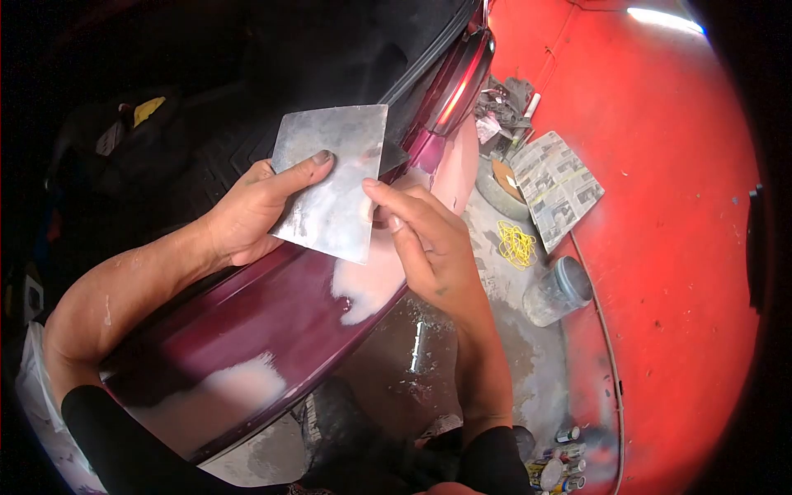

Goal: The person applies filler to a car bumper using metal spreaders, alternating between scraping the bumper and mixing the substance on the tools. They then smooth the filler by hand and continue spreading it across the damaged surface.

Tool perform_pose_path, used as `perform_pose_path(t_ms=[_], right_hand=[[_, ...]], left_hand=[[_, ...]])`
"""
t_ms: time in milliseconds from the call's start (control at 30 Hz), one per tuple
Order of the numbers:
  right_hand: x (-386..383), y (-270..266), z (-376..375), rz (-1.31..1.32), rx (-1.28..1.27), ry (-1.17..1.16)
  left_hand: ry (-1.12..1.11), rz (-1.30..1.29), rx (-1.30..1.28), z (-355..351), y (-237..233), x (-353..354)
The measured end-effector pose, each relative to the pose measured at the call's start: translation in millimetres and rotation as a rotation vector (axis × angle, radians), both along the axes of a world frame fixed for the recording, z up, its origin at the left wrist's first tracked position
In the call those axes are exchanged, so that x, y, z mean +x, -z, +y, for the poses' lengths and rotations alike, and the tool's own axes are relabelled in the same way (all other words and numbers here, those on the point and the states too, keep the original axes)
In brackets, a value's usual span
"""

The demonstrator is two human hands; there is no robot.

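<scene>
My left hand point(256, 206) grips a flat grey metal-looking sheet point(330, 198), thumb across its face and fingers behind it. Pale smears mark the sheet's surface. At its right edge is my right hand point(433, 247), fingers pinched together with the index fingertip against the sheet. Whether something small sits between those fingers I cannot make out. Below both hands runs a dark red car bumper point(247, 309) with a pinkish-white patch point(375, 276) near the right hand and another pale patch point(235, 392) lower left.
Left lies the dark open trunk point(190, 124); a tail light point(456, 91) is above right. On the floor are yellow cord point(516, 245), a lidded container point(558, 291), newspaper-covered board point(558, 188) and several small cans point(569, 470). A red wall point(676, 231) stands right.
</scene>
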State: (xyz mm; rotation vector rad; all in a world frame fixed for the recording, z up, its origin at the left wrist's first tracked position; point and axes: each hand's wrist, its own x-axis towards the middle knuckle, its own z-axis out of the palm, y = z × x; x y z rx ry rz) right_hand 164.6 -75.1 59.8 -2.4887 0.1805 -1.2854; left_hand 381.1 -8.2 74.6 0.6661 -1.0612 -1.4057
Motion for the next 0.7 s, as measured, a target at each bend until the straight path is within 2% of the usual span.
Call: perform_pose_path(t_ms=[233,333,367,467,567,700], right_hand=[[-2,4,-1,-0.044,0.2,-0.131],[-13,2,-8,-0.031,0.129,-0.101],[-19,0,-10,-0.072,0.232,-0.059],[-30,-2,-48,0.045,-0.142,0.347],[-31,14,-93,0.123,-0.278,0.485],[-26,12,-121,0.279,-0.73,0.591]], left_hand=[[-0.035,0.023,0.062,-3,2,2],[-0.039,0.053,-0.004,-16,7,11],[-0.065,0.032,-0.03,-21,8,17],[-0.122,0.072,-0.035,-38,14,38],[-0.167,0.088,-0.043,-42,17,44],[-0.181,0.086,-0.052,-44,20,49]])
